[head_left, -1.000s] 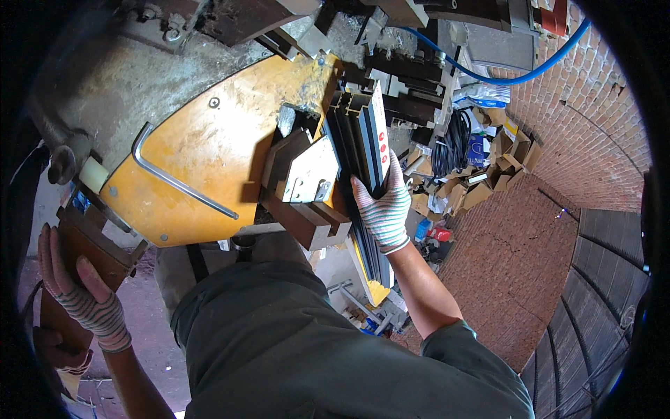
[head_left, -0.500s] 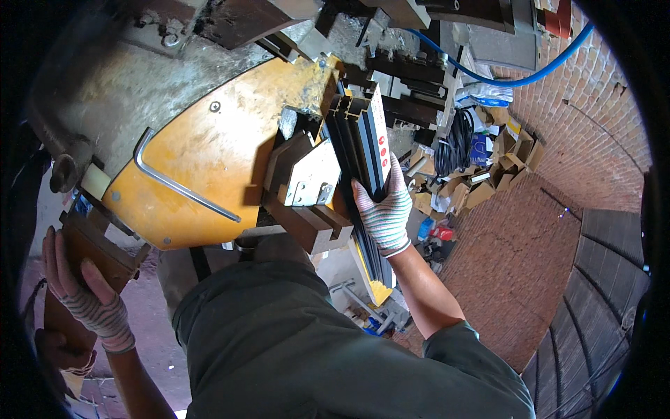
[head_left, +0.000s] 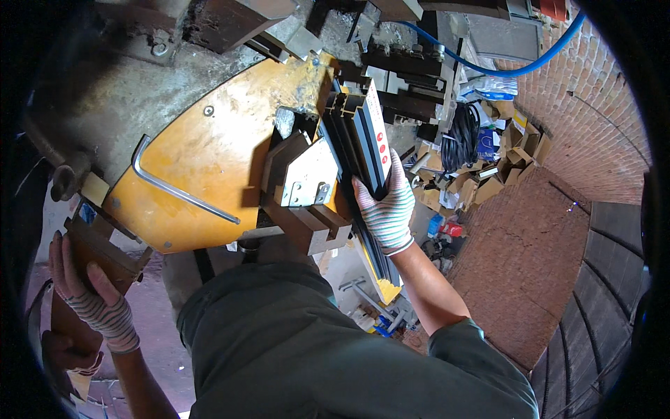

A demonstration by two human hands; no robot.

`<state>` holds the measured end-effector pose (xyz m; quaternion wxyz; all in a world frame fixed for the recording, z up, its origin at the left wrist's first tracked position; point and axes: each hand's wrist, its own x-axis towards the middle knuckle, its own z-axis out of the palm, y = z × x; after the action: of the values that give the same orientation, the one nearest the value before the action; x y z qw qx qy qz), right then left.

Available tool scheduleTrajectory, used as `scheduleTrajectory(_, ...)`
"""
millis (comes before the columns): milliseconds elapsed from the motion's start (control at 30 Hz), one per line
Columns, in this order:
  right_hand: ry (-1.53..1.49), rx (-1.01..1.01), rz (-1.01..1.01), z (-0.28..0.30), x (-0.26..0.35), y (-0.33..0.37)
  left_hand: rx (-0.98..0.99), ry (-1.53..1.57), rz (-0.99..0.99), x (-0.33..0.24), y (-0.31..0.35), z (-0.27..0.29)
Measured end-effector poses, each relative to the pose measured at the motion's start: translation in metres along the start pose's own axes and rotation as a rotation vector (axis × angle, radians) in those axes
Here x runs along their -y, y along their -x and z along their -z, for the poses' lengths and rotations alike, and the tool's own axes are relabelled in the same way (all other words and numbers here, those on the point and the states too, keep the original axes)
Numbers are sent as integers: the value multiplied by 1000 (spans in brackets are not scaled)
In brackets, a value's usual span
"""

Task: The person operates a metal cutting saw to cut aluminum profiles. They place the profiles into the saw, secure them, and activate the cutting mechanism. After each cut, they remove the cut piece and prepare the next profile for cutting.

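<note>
My right hand [head_left: 385,213], in a striped knit glove, grips a long black metal profile [head_left: 354,140] with a channelled end and a white strip with red dots along one side. The profile slants beside a machine block with a bright metal plate [head_left: 307,178]. My left hand [head_left: 98,304], gloved too, lies with thumb and fingers apart against a brown metal block [head_left: 105,255] at the left. Its palm side is partly hidden. An L-shaped hex key [head_left: 185,187] rests on the yellow machine plate [head_left: 209,153] between my hands.
A blue hose [head_left: 516,72] curves across the upper right. Cardboard boxes [head_left: 520,157] and coiled black cable [head_left: 460,136] lie beyond my right hand, near a brick wall [head_left: 593,105]. What looks like another person's hand [head_left: 70,357] shows dimly at the lower left.
The view has shifted slightly. Both hands keep nearly the same places, the right one still gripping the profile, the left one still against the brown block.
</note>
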<state>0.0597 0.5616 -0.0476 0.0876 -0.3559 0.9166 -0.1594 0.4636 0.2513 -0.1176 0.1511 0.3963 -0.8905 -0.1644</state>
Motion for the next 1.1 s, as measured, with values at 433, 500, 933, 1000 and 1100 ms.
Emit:
scheduleTrajectory(433, 118, 55, -15, 12, 23, -15, -43, 48, -40, -12, -4, 1)
scheduleTrajectory(500, 136, 115, -71, 15, 24, -17, -92, 45, -100, -19, -6, 2)
scheduleTrajectory(933, 171, 101, -80, 23, 22, -8, -113, 427, -678, -214, -155, 15)
scheduleTrajectory(1000, 179, 96, -76, 22, 21, -6, 23, 446, -623, -238, -178, 7)
scheduleTrajectory(1100, 205, 74, -49, 21, 19, -5, 116, 420, -599, -262, -205, -7)
